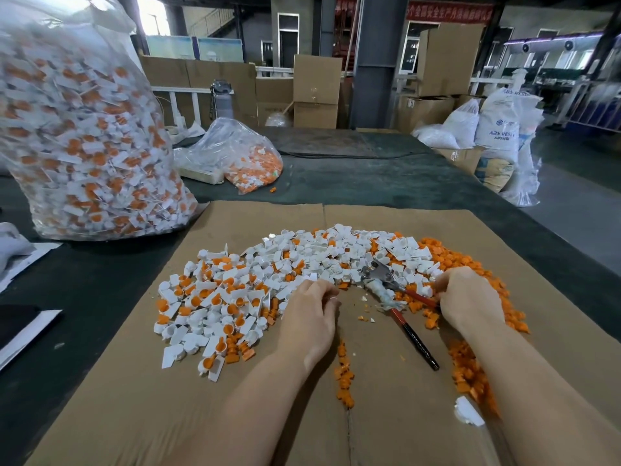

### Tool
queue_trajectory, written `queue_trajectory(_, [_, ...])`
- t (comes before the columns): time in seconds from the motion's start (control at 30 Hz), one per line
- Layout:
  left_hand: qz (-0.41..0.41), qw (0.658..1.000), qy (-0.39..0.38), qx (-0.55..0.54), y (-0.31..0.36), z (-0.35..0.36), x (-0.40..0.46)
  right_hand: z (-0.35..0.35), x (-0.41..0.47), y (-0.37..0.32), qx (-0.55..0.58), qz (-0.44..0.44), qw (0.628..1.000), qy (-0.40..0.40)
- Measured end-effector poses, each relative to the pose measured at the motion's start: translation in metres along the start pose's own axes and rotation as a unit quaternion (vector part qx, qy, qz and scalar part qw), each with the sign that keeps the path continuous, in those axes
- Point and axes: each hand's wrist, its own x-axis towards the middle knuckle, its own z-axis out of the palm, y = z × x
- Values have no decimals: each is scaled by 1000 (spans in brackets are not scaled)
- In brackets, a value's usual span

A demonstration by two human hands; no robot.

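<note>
Just left of the pliers, the left hand has its grip curled inward at the edge of the white pieces; I cannot tell whether it holds one. Just right of the pliers, the right hand curls its grip into the orange pieces, its fingertips hidden. Both heaps lie around the pliers on a cardboard sheet. Far left of the pliers, a clear bag of such parts stands on the table.
</note>
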Motion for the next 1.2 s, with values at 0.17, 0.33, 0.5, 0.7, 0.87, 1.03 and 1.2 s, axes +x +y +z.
queue_trajectory(0.17, [-2, 1000, -24, 4, 0, 0, -1, 2, 4, -3, -5, 8, 1000, -23])
queue_trajectory(0.33, [-17, 999, -24, -22, 0, -1, 1, 6, 5, -1, -11, -1, 1000, 0])
queue_trajectory(0.5, [-32, 998, -33, -35, 0, -2, 1, 9, 6, 1, -11, -7, 1000, 7])
queue_trajectory(0.7, [-33, 999, -22, -22, -2, -1, 0, 10, 6, 4, -20, -25, 999, -2])
queue_trajectory(0.87, [-8, 1000, -24, 5, -1, 0, 0, 7, 6, 5, -18, -31, 999, 3])
queue_trajectory(1.03, [-45, 998, -7, -40, -2, -2, 0, 3, -6, -4, 63, -70, 990, 108])
queue_trajectory(1.2, [-73, 994, 4, -85, -2, -3, 0, -1, -34, -41, 181, -182, 959, 122])
